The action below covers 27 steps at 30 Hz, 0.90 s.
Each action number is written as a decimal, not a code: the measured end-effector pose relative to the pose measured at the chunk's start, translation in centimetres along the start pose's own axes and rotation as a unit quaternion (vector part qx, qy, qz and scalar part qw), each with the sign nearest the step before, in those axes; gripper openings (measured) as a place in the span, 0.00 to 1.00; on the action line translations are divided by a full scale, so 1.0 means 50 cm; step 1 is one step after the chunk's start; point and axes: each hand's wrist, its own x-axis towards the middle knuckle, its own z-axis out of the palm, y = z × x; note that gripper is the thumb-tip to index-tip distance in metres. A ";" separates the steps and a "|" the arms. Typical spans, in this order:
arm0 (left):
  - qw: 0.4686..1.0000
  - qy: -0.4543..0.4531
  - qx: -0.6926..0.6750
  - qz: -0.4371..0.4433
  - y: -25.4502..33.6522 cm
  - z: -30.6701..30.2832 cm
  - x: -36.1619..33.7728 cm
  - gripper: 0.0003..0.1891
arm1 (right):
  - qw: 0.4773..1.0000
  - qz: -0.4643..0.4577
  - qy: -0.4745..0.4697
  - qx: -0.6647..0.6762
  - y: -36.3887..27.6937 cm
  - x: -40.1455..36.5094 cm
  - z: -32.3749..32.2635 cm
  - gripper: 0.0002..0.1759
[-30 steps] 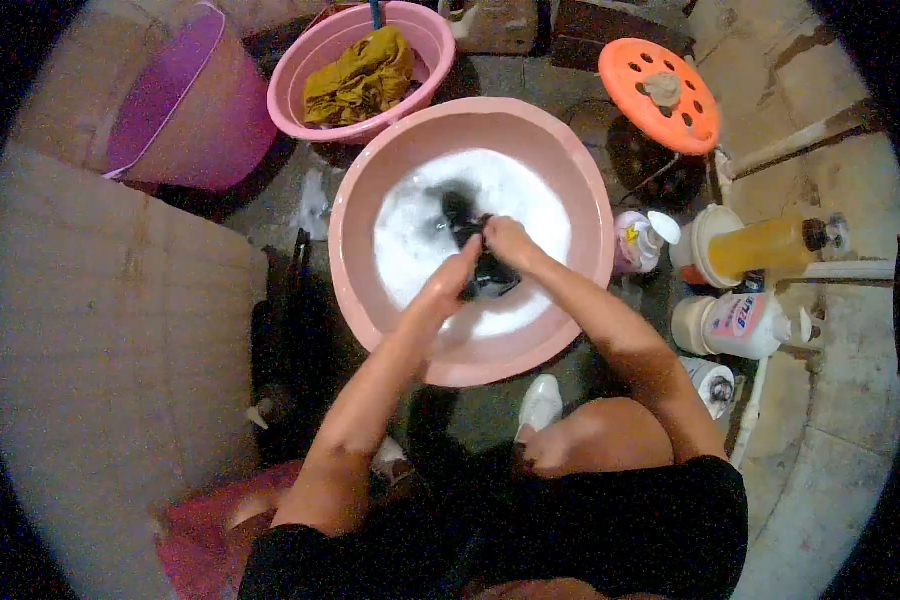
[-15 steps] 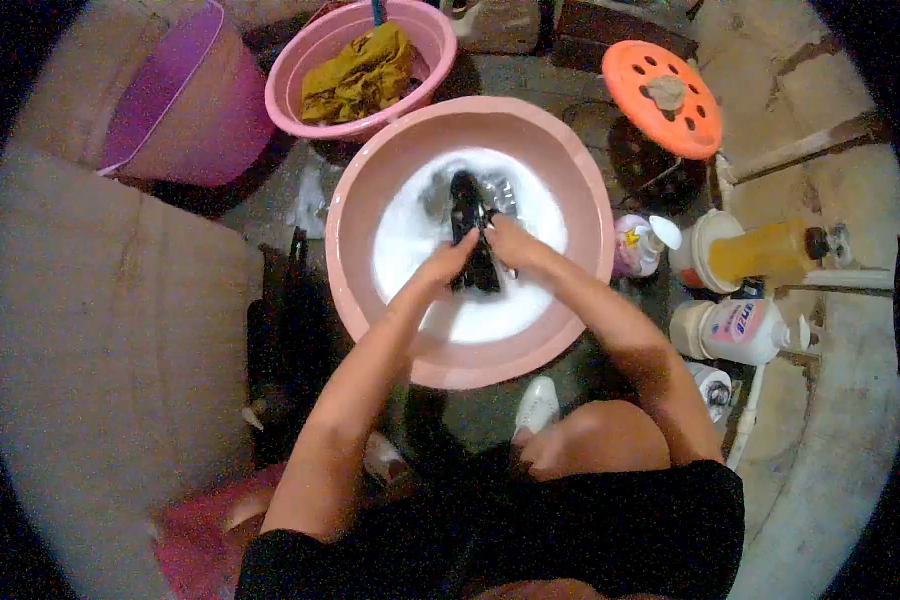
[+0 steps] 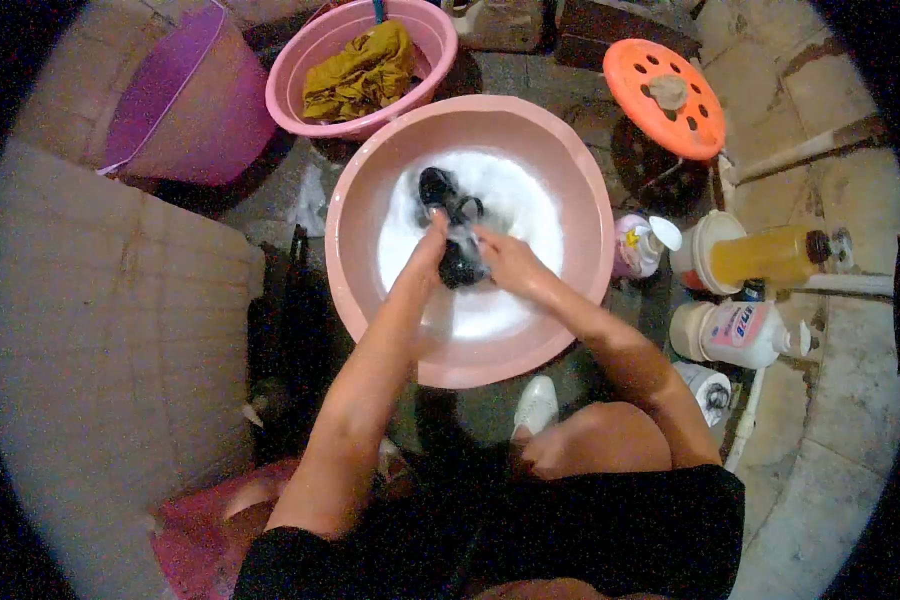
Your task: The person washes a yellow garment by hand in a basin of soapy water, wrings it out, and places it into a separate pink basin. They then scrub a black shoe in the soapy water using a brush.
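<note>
A large pink basin (image 3: 345, 215) holds white suds (image 3: 525, 215). In the suds lies a dark, wet item (image 3: 460, 262), black and shiny, perhaps a shoe or cloth; its exact form is unclear. My left hand (image 3: 431, 245) grips it along its left side, thumb toward the top. On the right side, my right hand (image 3: 500, 255) has its fingers closed on the same item, slightly blurred. Foam covers part of the item between the two hands.
Behind the basin, a smaller pink tub (image 3: 282, 75) holds mustard cloth (image 3: 360, 75). A purple bucket (image 3: 210, 120) stands back left. An orange perforated lid (image 3: 705, 100) is back right, with a pump bottle (image 3: 635, 247) and a white bottle (image 3: 748, 333) at the right.
The dark item has turned, its upper end shifting left. My left hand has moved left and up slightly, and my right hand a little lower.
</note>
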 end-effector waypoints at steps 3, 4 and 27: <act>0.998 0.028 -0.042 -0.033 -0.039 0.028 -0.024 0.38 | 0.998 -0.012 -0.009 0.054 0.063 0.082 -0.002 0.16; 0.998 0.025 -0.040 -0.031 -0.035 0.028 -0.027 0.38 | 0.998 -0.014 -0.005 0.053 0.057 0.082 0.005 0.16; 0.975 -0.086 0.203 -0.023 0.090 -0.024 -0.063 0.30 | 0.946 -0.198 -0.255 -0.031 0.010 -0.010 -0.081 0.21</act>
